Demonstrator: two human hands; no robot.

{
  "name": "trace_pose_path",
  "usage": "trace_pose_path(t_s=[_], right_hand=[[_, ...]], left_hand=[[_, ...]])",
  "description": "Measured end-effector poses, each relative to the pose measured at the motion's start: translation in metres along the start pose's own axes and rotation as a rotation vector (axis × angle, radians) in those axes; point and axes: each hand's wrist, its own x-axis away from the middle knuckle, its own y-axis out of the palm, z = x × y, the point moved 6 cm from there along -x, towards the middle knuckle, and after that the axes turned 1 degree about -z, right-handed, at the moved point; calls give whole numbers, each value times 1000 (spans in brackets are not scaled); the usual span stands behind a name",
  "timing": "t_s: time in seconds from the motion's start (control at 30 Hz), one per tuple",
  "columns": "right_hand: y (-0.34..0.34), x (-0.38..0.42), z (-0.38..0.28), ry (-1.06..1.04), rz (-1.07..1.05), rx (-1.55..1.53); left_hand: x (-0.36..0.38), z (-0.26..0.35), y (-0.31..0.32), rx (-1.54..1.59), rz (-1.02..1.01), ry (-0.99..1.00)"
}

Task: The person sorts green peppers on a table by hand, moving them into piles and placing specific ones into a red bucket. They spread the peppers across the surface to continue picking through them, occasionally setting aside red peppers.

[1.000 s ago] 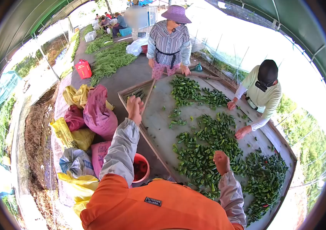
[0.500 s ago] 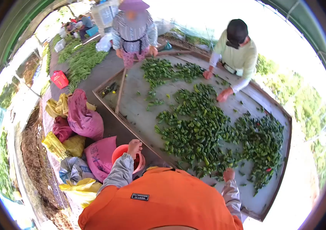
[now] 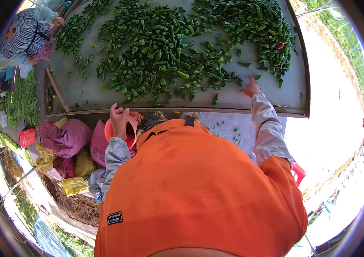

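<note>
Green peppers (image 3: 156, 55) lie in a broad heap on the grey sorting table (image 3: 113, 96). My right hand (image 3: 251, 88) is over the table near its front edge, fingers apart, beside a few loose peppers at the heap's edge. My left hand (image 3: 119, 121) is above the pinkish-red bucket (image 3: 131, 133) next to the table's front edge. Its fingers are curled, and whatever they may hold is hidden. The bucket's inside looks dark, and my left hand partly covers it.
Pink sacks (image 3: 67, 138) and yellow sacks (image 3: 75, 185) stand left of the bucket. A co-worker in a striped top (image 3: 25, 34) is at the table's far left. Long green beans (image 3: 27, 100) lie on the ground behind. A wooden strip (image 3: 57, 89) crosses the table's left corner.
The view has swung down and turned, so the table now lies straight ahead. My right hand has opened out near the heap's edge. The second co-worker is out of view.
</note>
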Motion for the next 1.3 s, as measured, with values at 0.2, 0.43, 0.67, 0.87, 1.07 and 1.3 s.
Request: trace_pose_path(t_s=[0.2, 0.43, 0.67, 0.87, 1.07, 1.3], right_hand=[[-4, 14, -48, 54, -186, -178], [25, 8, -118, 79, -168, -209], [58, -3, -183, 25, -102, -214], [66, 0, -208, 81, -111, -163], [73, -4, -202, 124, -166, -244], [86, -16, -194, 106, -175, -344]], left_hand=[[-8, 23, 29, -99, -65, -2], [-37, 36, 20, -108, -74, -84], [-60, 39, -13, 19, -110, -175], [-76, 40, -24, 29, -164, -211], [-95, 11, -21, -78, -179, -38], [-89, 15, -3, -157, -209, 34]])
